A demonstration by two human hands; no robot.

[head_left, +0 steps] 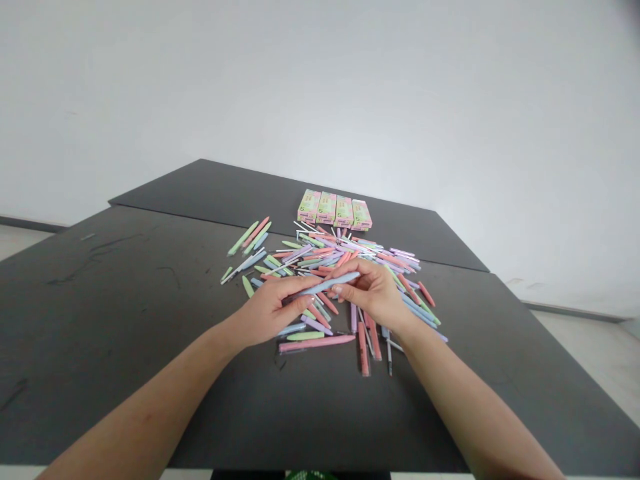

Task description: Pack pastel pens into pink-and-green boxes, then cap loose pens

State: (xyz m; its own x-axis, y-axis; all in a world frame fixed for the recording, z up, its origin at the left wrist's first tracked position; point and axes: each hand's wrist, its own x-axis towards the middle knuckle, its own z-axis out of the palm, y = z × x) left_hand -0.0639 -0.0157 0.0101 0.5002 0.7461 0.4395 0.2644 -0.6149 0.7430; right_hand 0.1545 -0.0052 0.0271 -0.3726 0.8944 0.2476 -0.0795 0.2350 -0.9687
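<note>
A light-blue pen point(329, 285) is held level between my two hands, above a heap of pen parts. My left hand point(280, 303) pinches its left end between thumb and fingers. On the other end, my right hand point(370, 290) has thumb and fingertips closed around the barrel. Beneath and around the hands lie pastel pen barrels and caps in pink, green, blue and purple, mixed with thin white refills. In front of the hands rests a long pink pen point(317, 343), with a green piece point(306, 336) just behind it. My hands hide part of the heap.
Several green-and-pink boxes point(335, 209) stand side by side behind the heap. To the left, a small group of green and pink pens point(255, 235) lies apart. Everything rests on a dark table point(125, 300) with a seam across it, against a white wall point(320, 87).
</note>
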